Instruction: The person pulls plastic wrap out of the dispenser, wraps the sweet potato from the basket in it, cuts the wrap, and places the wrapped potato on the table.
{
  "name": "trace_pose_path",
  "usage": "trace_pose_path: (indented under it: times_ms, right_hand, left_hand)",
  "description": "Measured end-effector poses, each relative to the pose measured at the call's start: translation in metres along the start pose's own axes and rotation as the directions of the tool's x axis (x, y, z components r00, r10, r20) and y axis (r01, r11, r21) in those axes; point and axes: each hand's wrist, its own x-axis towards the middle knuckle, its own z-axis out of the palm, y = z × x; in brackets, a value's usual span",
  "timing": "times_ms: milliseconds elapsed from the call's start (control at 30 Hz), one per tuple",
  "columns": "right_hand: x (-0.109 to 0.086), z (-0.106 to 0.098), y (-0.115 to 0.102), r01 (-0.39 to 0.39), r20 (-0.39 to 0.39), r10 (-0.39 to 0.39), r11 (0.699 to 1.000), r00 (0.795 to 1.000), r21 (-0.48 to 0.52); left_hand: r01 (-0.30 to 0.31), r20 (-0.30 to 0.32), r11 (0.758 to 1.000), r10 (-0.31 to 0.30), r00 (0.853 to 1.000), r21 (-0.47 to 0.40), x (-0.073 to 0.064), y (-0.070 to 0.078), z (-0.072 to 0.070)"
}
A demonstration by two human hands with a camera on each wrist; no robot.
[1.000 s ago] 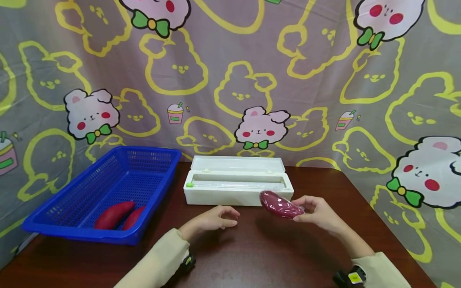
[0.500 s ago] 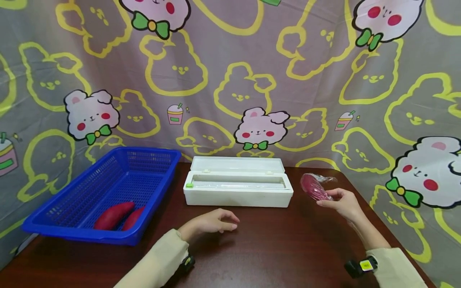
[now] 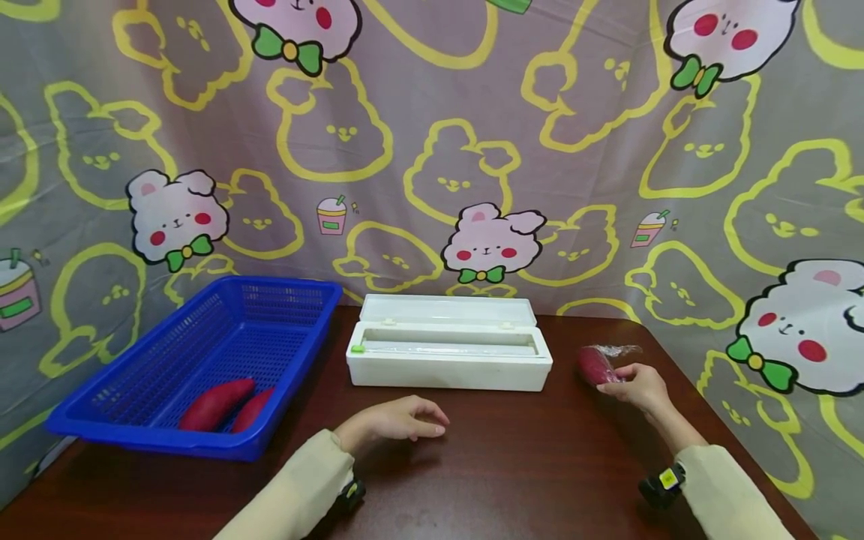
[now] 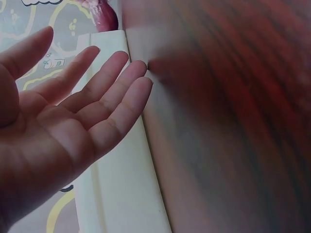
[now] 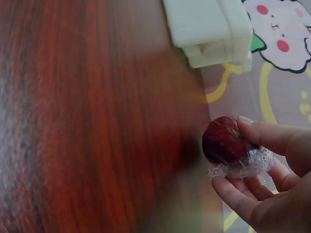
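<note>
Lowering the red tuber (image 3: pixel 594 366), seemingly fully wrapped, at the white box's (image 3: pixel 448 373) three o'clock, the right hand (image 3: pixel 640 388) pinches it; the left hand (image 3: pixel 397 418) hangs loose and empty at seven.

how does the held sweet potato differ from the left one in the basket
The held sweet potato is in clear plastic wrap; the left basket one shows none. The right hand grips the held sweet potato; the left basket one lies untouched in the blue basket. Both are red.
</note>
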Motion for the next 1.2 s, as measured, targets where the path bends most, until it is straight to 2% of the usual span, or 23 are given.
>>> trace_pose_path:
  times_ms: [133,467,567,667,733,800,833,900,967,1000,1033,1067,1200]
  right_hand:
    - [0.0,0.001,0.002,-0.029,0.015,0.029,1.0,0.999,-0.005]
    - [-0.002,0.0,-0.002,-0.025,0.066,0.03,0.997,0.997,-0.08]
    - [-0.004,-0.001,-0.007,0.023,0.069,-0.013,0.989,0.998,-0.146]
    - [-0.008,-0.002,-0.016,0.094,0.045,-0.085,0.963,0.995,-0.251]
    - [-0.01,-0.001,-0.024,0.137,0.01,-0.142,0.935,0.99,-0.327]
    - [-0.012,0.003,-0.033,0.178,-0.029,-0.204,0.91,0.979,-0.373]
    - [-0.013,0.005,-0.038,0.2,-0.044,-0.235,0.902,0.971,-0.383]
    - [-0.013,0.012,-0.046,0.266,-0.06,-0.312,0.883,0.948,-0.388]
    - [-0.012,0.021,-0.055,0.336,-0.053,-0.379,0.869,0.924,-0.364]
    - [-0.01,0.026,-0.058,0.368,-0.045,-0.407,0.862,0.912,-0.348]
    - [-0.009,0.031,-0.062,0.397,-0.037,-0.431,0.858,0.902,-0.327]
    - [-0.007,0.036,-0.065,0.422,-0.031,-0.453,0.851,0.891,-0.312]
    - [0.003,0.054,-0.076,0.492,-0.017,-0.513,0.832,0.858,-0.257]
  left_hand:
    - [0.008,0.002,1.0,-0.008,1.0,0.001,0.0,0.0,-0.001]
    - [-0.002,-0.008,1.0,0.002,1.0,0.019,0.0,-0.001,-0.003]
    - [-0.012,-0.052,0.997,0.016,0.999,0.073,0.0,-0.002,-0.008]
    - [-0.049,-0.149,0.986,0.073,0.986,0.161,-0.001,-0.004,-0.015]
    - [-0.057,-0.243,0.98,0.104,0.964,0.192,-0.001,-0.004,-0.021]
    - [-0.018,-0.376,0.971,0.109,0.92,0.237,-0.002,-0.004,-0.03]
    - [0.022,-0.446,0.969,0.092,0.89,0.245,-0.002,-0.003,-0.034]
    - [0.124,-0.572,0.962,0.039,0.819,0.244,-0.002,-0.002,-0.042]
    - [0.238,-0.66,0.941,-0.021,0.751,0.241,-0.003,-0.001,-0.05]
    - [0.275,-0.681,0.933,-0.047,0.731,0.231,-0.003,-0.001,-0.053]
    - [0.306,-0.69,0.926,-0.071,0.721,0.224,-0.002,-0.001,-0.056]
    - [0.331,-0.69,0.917,-0.092,0.718,0.223,-0.002,0.0,-0.058]
    - [0.376,-0.659,0.897,-0.139,0.739,0.232,0.001,-0.002,-0.062]
